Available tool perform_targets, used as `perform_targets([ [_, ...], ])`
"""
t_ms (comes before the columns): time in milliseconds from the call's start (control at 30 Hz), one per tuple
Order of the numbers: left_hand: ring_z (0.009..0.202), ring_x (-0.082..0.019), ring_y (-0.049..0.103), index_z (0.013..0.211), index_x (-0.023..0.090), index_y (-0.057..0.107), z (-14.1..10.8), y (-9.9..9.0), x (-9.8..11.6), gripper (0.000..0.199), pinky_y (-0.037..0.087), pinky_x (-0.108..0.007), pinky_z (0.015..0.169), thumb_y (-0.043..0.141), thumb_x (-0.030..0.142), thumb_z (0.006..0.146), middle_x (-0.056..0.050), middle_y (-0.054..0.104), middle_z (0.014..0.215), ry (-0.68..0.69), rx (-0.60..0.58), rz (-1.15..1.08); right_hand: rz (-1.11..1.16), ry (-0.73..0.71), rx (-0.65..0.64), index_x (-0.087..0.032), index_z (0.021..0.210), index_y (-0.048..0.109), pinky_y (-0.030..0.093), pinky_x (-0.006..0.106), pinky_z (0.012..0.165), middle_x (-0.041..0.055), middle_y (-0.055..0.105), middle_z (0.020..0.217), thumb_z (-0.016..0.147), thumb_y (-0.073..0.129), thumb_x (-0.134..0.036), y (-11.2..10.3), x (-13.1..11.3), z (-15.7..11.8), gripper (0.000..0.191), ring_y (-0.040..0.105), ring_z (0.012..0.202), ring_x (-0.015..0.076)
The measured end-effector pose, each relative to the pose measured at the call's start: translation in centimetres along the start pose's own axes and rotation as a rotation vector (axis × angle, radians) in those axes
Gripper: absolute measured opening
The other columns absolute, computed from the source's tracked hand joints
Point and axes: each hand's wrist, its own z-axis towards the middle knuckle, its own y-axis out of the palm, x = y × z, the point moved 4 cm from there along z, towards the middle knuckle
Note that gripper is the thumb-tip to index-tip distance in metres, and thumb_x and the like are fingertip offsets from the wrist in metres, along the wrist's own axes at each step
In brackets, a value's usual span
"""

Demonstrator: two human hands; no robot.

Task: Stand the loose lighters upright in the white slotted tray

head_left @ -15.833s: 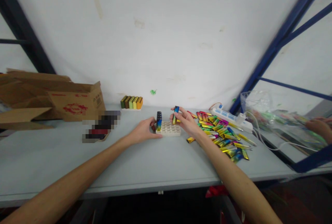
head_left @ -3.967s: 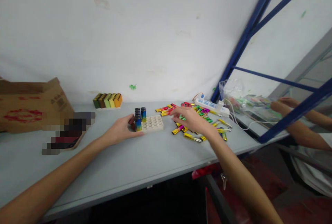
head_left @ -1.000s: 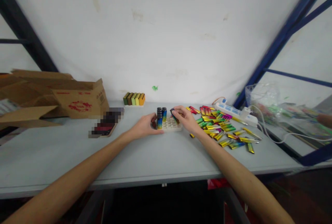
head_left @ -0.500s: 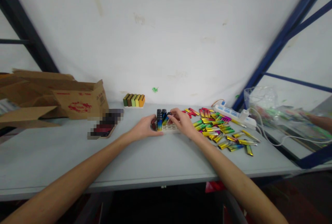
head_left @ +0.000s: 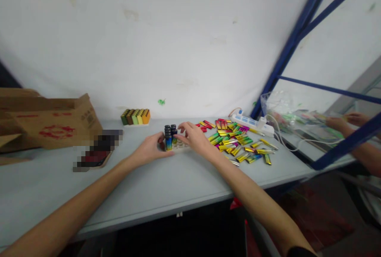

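Observation:
A small pale tray (head_left: 180,146) with rows of round holes lies on the table. Several blue-to-gold lighters (head_left: 168,142) with black tops stand upright at its left end. My left hand (head_left: 151,146) is closed around that end, thumb low along the front and fingers behind the lighters. My right hand (head_left: 195,137) hovers over the tray's right part, its fingers apart. One fingertip touches a blue lighter (head_left: 174,139) in the second column. To the right lies a loose pile of shiny metallic lighters (head_left: 235,140) in gold, green, red and purple.
A filled rack of green, brown and yellow lighters (head_left: 135,117) stands by the wall. A pixelated phone-like object (head_left: 97,152) and an open cardboard box (head_left: 59,126) are left. A power strip (head_left: 253,123), its white cable and a blue metal frame (head_left: 276,66) bound the right; another person's hands (head_left: 345,124) show beyond.
The view has swung right, so things appear farther left. The lighter that was tilted in my right hand now stands upright in the tray, and the fingers have loosened. My left hand keeps its hold.

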Motion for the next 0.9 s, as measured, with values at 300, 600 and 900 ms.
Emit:
perform_targets([
  [300,0.069,-0.022,0.058,0.094,0.020,0.061,0.1,-0.5,0.2,0.055,0.041,-0.031,0.061,0.078,0.062,0.063,-0.003,0.066,0.081,-0.016,-0.020,-0.086,-0.251,0.094,-0.149,-0.019,0.099,0.070,0.053,0.034,0.082,0.0096,0.073,0.099,0.100,0.053,-0.025,-14.1,3.3,-11.5,0.017,0.068,0.090,0.0216],
  [600,0.069,-0.022,0.057,0.090,0.021,0.057,0.0,-0.4,0.0,0.056,0.041,-0.031,0.060,0.078,0.065,0.063,-0.003,0.065,0.081,-0.033,-0.024,-0.038,-0.549,0.185,-0.325,-0.020,0.120,0.071,0.055,0.044,0.097,0.0145,0.071,0.116,0.089,0.051,-0.010,-18.2,8.7,-20.2,0.039,0.068,0.107,0.0268],
  [900,0.069,-0.022,0.058,0.088,0.022,0.058,-0.1,-0.4,0.0,0.055,0.042,-0.032,0.062,0.079,0.065,0.062,-0.003,0.066,0.080,-0.021,-0.014,-0.061,-0.473,0.235,-0.456,-0.019,0.119,0.069,0.050,0.047,0.105,0.0140,0.069,0.124,0.081,0.055,-0.007,-18.7,9.1,-20.2,0.042,0.066,0.115,0.0280],
])
